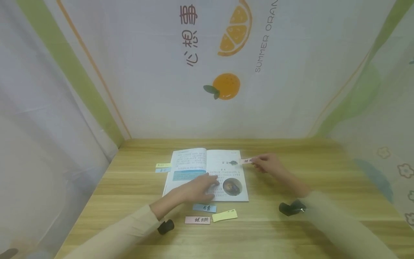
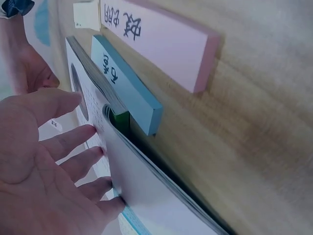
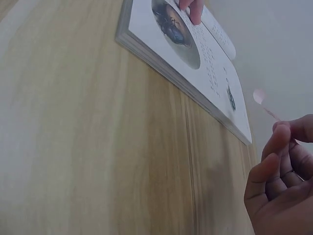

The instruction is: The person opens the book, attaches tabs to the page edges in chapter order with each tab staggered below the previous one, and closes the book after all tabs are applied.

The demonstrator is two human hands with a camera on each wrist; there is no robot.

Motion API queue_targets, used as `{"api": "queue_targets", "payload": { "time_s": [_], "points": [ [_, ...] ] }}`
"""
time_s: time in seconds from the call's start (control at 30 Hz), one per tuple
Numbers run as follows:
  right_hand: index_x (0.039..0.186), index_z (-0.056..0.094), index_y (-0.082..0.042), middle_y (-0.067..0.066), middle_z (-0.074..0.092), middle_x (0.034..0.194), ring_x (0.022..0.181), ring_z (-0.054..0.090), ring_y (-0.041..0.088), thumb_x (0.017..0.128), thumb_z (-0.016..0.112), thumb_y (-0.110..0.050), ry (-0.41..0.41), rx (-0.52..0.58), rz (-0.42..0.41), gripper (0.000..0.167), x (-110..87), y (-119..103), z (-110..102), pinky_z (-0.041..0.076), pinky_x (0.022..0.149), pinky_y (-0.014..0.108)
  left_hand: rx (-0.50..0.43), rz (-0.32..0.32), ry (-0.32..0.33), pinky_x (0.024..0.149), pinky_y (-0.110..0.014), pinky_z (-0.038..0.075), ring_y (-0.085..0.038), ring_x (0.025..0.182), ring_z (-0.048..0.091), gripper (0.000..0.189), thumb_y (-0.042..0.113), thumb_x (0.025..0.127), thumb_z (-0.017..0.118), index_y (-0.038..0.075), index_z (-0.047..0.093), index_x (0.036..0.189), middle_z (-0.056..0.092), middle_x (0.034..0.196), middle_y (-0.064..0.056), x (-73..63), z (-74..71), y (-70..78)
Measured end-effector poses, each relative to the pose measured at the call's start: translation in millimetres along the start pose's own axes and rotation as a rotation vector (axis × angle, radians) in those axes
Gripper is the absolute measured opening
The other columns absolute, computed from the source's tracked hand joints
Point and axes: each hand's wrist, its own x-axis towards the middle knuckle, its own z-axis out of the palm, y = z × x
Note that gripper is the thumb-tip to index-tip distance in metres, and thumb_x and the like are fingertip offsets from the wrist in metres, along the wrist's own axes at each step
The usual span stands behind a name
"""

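Note:
An open book (image 1: 218, 156) lies on the table, printed text and pictures on its pages. My left hand (image 1: 198, 189) rests with spread fingers across the middle of it, near the spine; the left wrist view shows the fingertips (image 2: 95, 152) touching the page. Beyond the book's right edge, my right hand (image 1: 271, 165) pinches a pink sticky note (image 1: 246, 161) with handwriting between thumb and fingers. The note's free end is at the right page's edge, beside a small insect picture; whether it touches the paper I cannot tell. In the right wrist view the note (image 3: 270, 113) appears nearly edge-on.
In front of the book lie a blue sticky-note pad (image 1: 200, 208), a pink pad (image 1: 191, 220) and a yellow pad (image 1: 224, 216). A yellow note (image 1: 161, 165) and a blue note (image 1: 161, 170) stick out from the left page. A printed curtain (image 1: 155, 90) hangs behind the table.

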Motion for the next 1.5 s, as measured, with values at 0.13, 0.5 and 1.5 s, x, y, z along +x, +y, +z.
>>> {"api": "queue_targets", "payload": {
  "time_s": [0.13,0.5,1.5],
  "points": [
    [0.109,0.069,0.013,0.016,0.068,0.086,0.07,0.059,0.015,0.1,0.065,-0.012,-0.008,-0.005,0.011,0.028,4.4,2.8,0.8,0.051,0.06,0.022,0.01,-0.036,-0.013,0.118,-0.056,0.02,-0.044,0.146,0.027,0.048,0.015,0.094,0.068,0.002,0.057,0.14,0.04,0.156,-0.019,3.0,0.9,-2.3],
    [0.104,0.073,0.009,0.012,0.067,0.08,0.065,0.056,0.017,0.1,0.065,-0.013,-0.022,-0.061,0.001,0.023,4.9,11.1,-0.8,0.048,0.056,0.024,0.019,-0.051,-0.009,0.119,-0.057,0.017,-0.042,0.147,0.025,0.05,0.015,0.095,0.068,0.005,0.056,0.142,0.039,0.157,-0.016,4.0,3.6,-3.7],
    [0.091,0.073,0.005,0.011,0.066,0.075,0.065,0.059,0.02,0.1,0.065,-0.013,-0.097,-0.052,0.03,0.021,-12.5,25.1,-4.4,0.052,0.057,0.027,-0.131,-0.106,0.118,0.114,-0.047,0.035,-0.036,0.13,0.051,0.05,0.023,0.095,0.07,-0.005,0.057,0.134,0.058,0.136,-0.021,63.9,8.0,16.1]
  ]
}}
